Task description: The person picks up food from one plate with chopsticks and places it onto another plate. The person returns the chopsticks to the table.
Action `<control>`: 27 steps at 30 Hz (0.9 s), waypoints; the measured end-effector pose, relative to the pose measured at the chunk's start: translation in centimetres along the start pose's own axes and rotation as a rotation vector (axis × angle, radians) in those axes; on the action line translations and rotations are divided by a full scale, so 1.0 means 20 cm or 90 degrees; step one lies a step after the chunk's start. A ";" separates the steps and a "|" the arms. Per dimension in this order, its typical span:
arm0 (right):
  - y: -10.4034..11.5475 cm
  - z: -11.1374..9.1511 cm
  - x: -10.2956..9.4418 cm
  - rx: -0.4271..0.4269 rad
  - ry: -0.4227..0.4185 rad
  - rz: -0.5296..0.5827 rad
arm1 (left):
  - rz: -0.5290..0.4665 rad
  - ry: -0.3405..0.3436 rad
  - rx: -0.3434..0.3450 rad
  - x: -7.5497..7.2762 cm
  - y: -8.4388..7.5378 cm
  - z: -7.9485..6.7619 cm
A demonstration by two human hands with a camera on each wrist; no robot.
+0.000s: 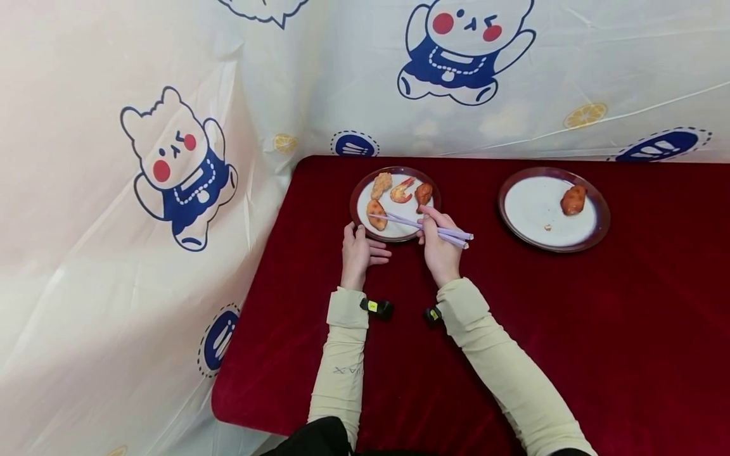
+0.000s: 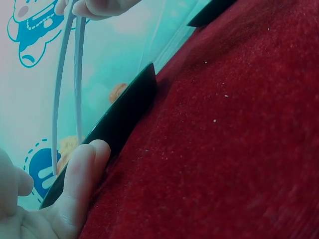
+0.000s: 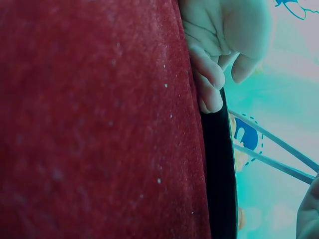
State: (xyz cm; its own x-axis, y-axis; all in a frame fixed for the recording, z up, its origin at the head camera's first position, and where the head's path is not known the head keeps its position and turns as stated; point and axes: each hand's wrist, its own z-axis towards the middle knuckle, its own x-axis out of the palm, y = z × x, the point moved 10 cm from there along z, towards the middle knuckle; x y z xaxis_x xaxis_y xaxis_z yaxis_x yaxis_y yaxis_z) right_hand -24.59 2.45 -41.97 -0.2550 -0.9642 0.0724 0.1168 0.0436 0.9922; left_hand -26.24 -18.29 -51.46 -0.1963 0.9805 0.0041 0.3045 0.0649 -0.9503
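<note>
A pair of pale purple chopsticks [image 1: 453,234] is held in my right hand [image 1: 441,250]. Their tips are at a golden-brown fried piece [image 1: 376,215] on the left of a dark-rimmed white plate [image 1: 393,235]; whether they grip it cannot be told. My left hand [image 1: 356,256] touches the plate's near left rim with its fingers extended; the left wrist view shows its fingertips [image 2: 99,149] against the rim. Also on this plate are a crumbed piece [image 1: 381,185], a shrimp [image 1: 402,190] and a reddish-brown drumette-like piece [image 1: 423,194].
To the right, a second dark-rimmed plate [image 1: 525,215] bears a glossy brown piece of food [image 1: 573,200] and a small crumb [image 1: 548,227]. A dark red cloth [image 1: 542,329] covers the table. Printed white curtains [image 1: 365,76] hang behind and at the left.
</note>
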 end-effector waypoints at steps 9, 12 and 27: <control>-0.08 0.03 -0.02 -0.042 -0.020 0.009 | -0.002 -0.002 -0.001 0.00 0.00 0.00; -0.08 0.03 -0.03 -0.049 -0.021 0.012 | -0.002 -0.002 -0.002 0.00 0.01 0.00; 0.08 -0.02 -0.07 -0.011 -0.031 0.034 | -0.003 0.001 -0.010 0.00 -0.01 -0.01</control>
State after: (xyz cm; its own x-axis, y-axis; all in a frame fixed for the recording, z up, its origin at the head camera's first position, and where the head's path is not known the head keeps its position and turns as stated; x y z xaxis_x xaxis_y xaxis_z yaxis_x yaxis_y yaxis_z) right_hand -23.65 3.75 -40.54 -0.2948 -0.9466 0.1307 0.1481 0.0898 0.9849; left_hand -26.10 -18.17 -51.10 -0.1959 0.9806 0.0100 0.3175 0.0730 -0.9454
